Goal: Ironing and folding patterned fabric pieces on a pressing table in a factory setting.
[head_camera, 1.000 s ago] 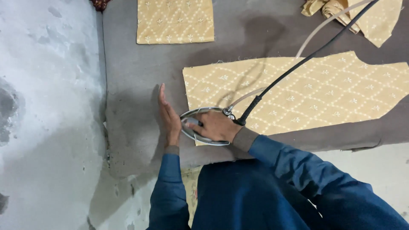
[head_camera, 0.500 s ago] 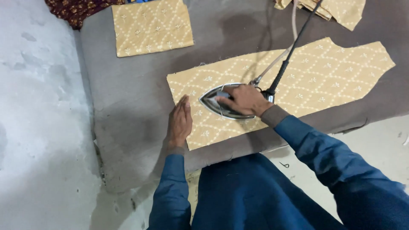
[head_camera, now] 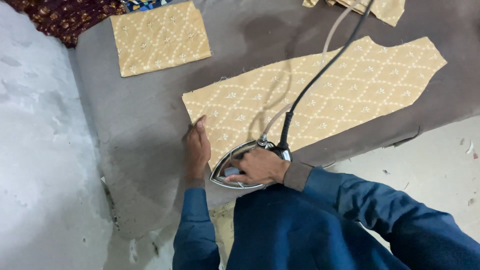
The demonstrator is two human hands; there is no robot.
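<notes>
A long tan fabric piece (head_camera: 320, 95) with a white diamond pattern lies flat on the grey padded board (head_camera: 145, 125). My right hand (head_camera: 257, 167) grips the handle of a shiny metal iron (head_camera: 227, 167), which rests on the near left corner of the fabric. My left hand (head_camera: 196, 147) lies flat, fingers together, on the fabric's left edge just beside the iron's tip. A black cord (head_camera: 320, 70) and a pale hose (head_camera: 336, 30) run from the iron's rear up to the top of the view.
A smaller rectangular piece of the same tan fabric (head_camera: 160, 37) lies at the upper left. More tan pieces (head_camera: 385, 7) sit at the top right. Dark patterned cloth (head_camera: 60, 15) is in the top left corner. Rough pale wall (head_camera: 40, 150) borders the left.
The iron has come back from the middle of the fabric to its near left corner. My left hand has stayed at the left edge. The view has shifted.
</notes>
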